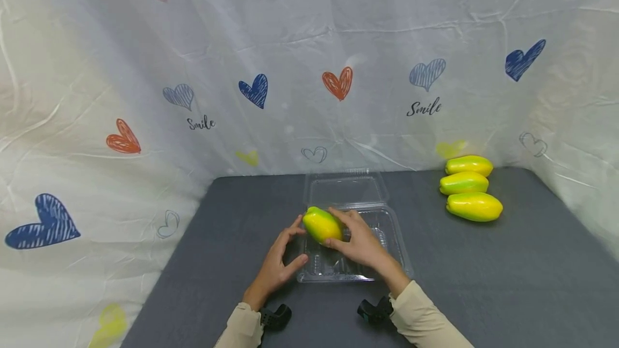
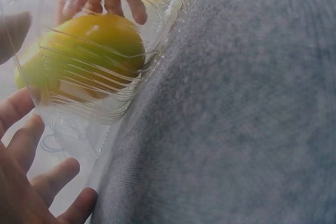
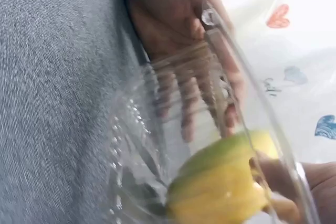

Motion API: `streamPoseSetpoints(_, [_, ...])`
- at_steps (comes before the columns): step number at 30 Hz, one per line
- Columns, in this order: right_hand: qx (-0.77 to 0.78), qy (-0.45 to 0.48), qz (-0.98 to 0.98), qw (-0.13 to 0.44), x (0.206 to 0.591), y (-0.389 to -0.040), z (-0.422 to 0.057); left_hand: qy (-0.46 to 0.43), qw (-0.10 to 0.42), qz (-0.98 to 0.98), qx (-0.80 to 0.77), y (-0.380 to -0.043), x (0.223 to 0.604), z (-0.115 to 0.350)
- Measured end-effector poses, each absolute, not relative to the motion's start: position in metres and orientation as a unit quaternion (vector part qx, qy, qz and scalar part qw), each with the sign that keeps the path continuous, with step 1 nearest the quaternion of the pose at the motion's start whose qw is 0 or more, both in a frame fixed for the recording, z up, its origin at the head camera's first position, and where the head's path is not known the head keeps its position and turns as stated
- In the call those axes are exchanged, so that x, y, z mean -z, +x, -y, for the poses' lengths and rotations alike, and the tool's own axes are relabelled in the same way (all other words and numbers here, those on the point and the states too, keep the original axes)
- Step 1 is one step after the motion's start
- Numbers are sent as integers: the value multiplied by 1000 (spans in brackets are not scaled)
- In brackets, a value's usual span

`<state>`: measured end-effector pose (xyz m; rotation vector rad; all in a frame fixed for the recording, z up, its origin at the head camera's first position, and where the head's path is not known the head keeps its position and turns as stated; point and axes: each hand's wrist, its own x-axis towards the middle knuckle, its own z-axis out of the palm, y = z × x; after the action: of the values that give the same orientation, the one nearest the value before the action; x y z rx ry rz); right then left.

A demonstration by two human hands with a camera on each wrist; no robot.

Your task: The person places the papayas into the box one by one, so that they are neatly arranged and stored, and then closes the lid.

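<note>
A yellow-green papaya (image 1: 320,224) is held by my right hand (image 1: 360,239), thumb on the near side and fingers over the far side. It is over the left part of a clear plastic clamshell box (image 1: 405,262), whose lid (image 1: 345,189) lies folded back. My left hand (image 1: 274,268) stands at the box's left side with fingers spread and thumb apart, fingertips close to the papaya's left end. Through the transparent wall, the left wrist view shows the papaya (image 2: 97,51) low in the box, with the left fingers (image 2: 55,179) outside.
Three more papayas (image 1: 475,207) lie in a column at the back right of the grey table (image 1: 522,283). Behind the table hangs a white curtain (image 1: 290,26) printed with hearts, which also runs along both sides. Each wrist wears a black camera mount (image 1: 276,317).
</note>
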<state>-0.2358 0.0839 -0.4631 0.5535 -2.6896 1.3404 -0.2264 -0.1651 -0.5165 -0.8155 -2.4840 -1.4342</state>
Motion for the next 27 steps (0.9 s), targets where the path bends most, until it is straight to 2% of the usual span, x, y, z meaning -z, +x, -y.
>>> streamPoseSetpoints(7, [-448,199,871,37,457,-235,-100,-270,79,833,476,-227,520,166])
streamPoseSetpoints(19, [-464,203,860,59,442,-227,-130,-276,77,828,481,-228,519,167])
streamPoseSetpoints(27, [-455,203,859,119,450,-226,-150,-281,80,824,485,-228,519,167])
